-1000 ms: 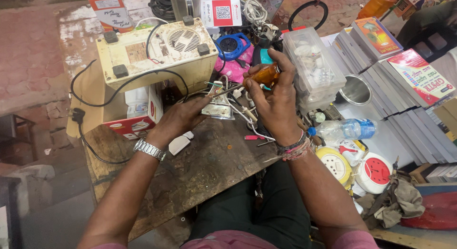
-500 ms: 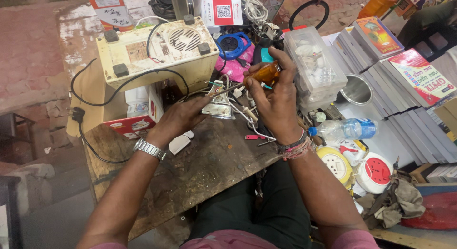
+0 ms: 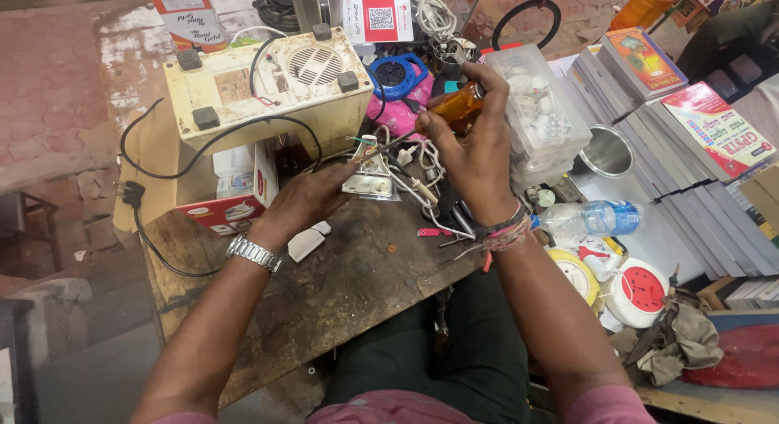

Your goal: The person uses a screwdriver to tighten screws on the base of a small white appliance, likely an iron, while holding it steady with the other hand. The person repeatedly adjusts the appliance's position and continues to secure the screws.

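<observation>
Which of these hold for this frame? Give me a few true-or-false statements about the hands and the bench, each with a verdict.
1. The right hand holds a screwdriver with an amber handle. True.
2. The left hand lies flat on the wood, away from any part. False: it steadies a small metal part with wires on the wooden bench.
3. A metal wristwatch sits on the left wrist. True.
4. The clear plastic bottle stands upright. False: it lies on its side, to the right of the right wrist.
5. The cream-coloured box with a round vent sits beyond the hands. True.
</observation>
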The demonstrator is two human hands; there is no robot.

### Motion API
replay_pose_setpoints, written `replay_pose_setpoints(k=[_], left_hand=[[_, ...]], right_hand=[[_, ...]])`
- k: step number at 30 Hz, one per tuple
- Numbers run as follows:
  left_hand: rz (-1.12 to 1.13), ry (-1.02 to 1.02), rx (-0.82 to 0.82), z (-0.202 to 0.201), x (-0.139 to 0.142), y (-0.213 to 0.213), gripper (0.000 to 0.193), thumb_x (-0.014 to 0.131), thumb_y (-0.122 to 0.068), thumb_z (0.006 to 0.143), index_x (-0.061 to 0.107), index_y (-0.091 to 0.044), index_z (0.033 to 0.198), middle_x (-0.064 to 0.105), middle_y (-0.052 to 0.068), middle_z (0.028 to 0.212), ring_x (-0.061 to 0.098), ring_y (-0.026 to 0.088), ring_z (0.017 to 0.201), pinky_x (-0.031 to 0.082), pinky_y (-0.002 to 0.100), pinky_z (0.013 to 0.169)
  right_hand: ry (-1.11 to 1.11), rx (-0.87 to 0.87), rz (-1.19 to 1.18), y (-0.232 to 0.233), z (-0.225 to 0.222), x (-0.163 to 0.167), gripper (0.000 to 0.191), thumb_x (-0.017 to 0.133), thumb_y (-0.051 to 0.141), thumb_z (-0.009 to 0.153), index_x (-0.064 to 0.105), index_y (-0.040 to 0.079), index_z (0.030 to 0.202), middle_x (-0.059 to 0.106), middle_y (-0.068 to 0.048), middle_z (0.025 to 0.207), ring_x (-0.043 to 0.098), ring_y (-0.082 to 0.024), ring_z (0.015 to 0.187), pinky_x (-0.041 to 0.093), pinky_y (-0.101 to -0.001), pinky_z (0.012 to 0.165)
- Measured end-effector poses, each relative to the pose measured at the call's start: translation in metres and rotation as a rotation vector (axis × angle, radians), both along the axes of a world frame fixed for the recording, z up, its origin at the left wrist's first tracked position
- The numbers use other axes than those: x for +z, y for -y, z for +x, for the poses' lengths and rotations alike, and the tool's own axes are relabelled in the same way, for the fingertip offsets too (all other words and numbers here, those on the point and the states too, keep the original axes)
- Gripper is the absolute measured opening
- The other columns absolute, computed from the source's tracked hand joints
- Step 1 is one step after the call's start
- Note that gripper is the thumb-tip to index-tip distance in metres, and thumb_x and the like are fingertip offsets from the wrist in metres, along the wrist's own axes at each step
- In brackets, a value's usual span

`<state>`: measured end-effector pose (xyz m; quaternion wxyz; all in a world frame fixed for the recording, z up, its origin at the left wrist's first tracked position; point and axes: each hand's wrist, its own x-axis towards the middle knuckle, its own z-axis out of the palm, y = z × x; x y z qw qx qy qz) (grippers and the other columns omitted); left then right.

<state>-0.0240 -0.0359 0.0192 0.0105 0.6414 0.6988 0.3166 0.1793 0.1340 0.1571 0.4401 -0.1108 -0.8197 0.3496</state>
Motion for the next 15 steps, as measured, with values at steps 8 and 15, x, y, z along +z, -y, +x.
replay_pose_setpoints(k=[8, 15], left_hand=[[-0.118, 0.038, 0.047, 0.003, 0.015, 0.000, 0.065, 0.073, -0.025, 0.090, 0.046, -0.021, 0.149, 0.069, 0.012, 0.125, 0.069, 0.037, 0.101, 0.057, 0.047, 0.081], [-0.130, -0.014, 0.043, 0.001, 0.010, -0.004, 0.065, 0.072, -0.025, 0.090, 0.045, -0.020, 0.149, 0.069, 0.012, 0.124, 0.069, 0.037, 0.100, 0.057, 0.047, 0.081]], right_hand=[[0.075, 0.444, -0.004, -0.012, -0.001, 0.006, 0.049, 0.063, -0.009, 0.107, 0.032, 0.007, 0.141, 0.065, -0.016, 0.127, 0.070, -0.018, 0.117, 0.063, -0.0329, 0.101], [0.099, 0.375, 0.068, -0.011, -0.001, 0.014, 0.052, 0.064, -0.009, 0.105, 0.031, 0.007, 0.142, 0.066, -0.012, 0.121, 0.069, -0.017, 0.108, 0.062, -0.0303, 0.093]])
